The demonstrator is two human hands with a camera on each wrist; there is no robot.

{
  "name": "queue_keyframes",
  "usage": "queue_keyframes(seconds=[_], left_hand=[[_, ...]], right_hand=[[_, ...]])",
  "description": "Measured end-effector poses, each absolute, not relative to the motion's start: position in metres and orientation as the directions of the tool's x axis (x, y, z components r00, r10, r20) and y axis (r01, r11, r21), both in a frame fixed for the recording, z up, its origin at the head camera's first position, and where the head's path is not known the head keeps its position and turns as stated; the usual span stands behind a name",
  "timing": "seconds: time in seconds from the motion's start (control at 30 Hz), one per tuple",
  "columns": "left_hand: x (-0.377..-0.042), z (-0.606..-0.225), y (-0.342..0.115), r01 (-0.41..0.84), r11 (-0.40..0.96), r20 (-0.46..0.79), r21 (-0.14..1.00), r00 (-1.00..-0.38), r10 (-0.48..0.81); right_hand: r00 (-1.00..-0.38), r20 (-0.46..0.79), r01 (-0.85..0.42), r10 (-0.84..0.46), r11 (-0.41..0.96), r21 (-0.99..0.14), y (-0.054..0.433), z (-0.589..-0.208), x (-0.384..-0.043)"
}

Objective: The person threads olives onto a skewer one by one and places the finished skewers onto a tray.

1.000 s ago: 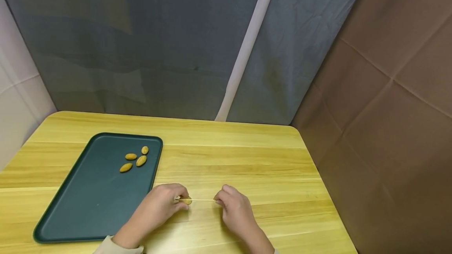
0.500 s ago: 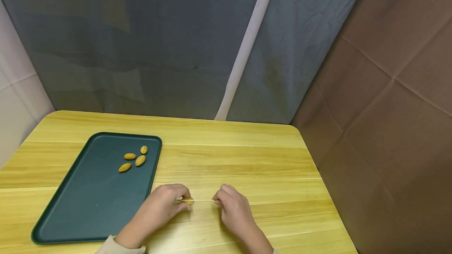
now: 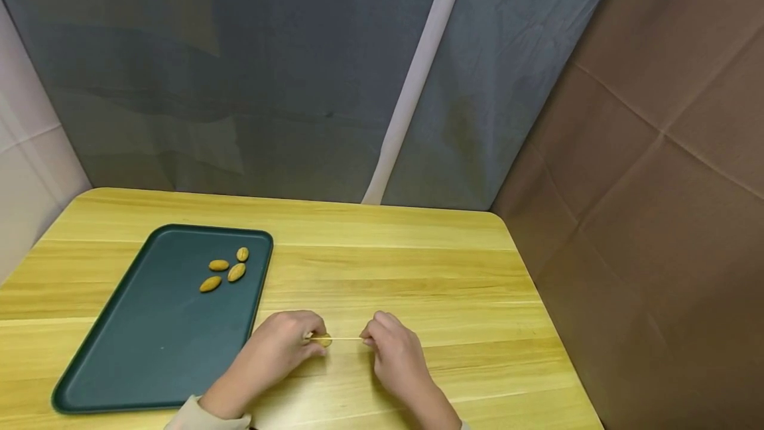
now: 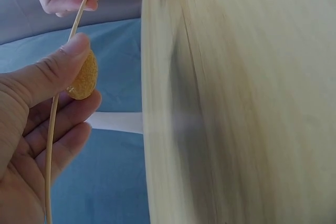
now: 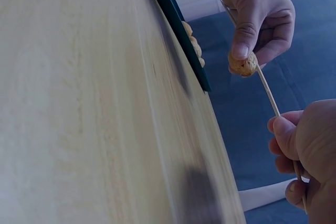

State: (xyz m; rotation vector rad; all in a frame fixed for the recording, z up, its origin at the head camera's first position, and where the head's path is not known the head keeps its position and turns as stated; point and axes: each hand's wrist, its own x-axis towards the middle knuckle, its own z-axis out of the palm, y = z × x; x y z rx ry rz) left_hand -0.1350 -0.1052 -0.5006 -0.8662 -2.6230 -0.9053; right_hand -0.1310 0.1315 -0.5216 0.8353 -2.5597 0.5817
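In front of me, my left hand (image 3: 277, 347) pinches a tan nut in its shell (image 4: 85, 81) between thumb and fingers. A thin wooden skewer (image 3: 346, 338) runs from the left palm, past the nut, across to my right hand (image 3: 396, 357). The right thumb and fingers grip the skewer farther along, as the right wrist view shows. In the left wrist view the skewer looks slightly bowed and passes under the left thumb (image 4: 58, 69). Whether it goes through the nut or only lies against it, I cannot tell. Both hands are raised above the table.
A dark green tray (image 3: 143, 357) lies on the wooden table (image 3: 418, 264) left of the hands, close to the left forearm. Several similar nuts (image 3: 236, 273) sit near its far right corner. Grey cloth hangs behind the table and brown cloth on the right.
My left hand has shifted slightly right with the nut, shortening the bare stretch of skewer between the hands. The right hand stays almost in place, still gripping the skewer.
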Motion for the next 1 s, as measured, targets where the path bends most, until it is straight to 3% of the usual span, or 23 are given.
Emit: queue_keyframes(seconds=[0.73, 1.0], left_hand=[[-0.1330, -0.5010, -0.0996, 0.640, 0.623, 0.433, 0.450, -0.766, 0.474], [-0.1313, -0.4992, -0.0950, 0.620, 0.642, 0.413, 0.452, -0.783, 0.466]], right_hand=[[-0.747, 0.479, -0.620, -0.461, 0.743, -0.253, 0.1296, -0.5240, -0.1275], [-0.750, 0.479, -0.611, -0.456, 0.755, -0.238, 0.1280, -0.5215, -0.1255]])
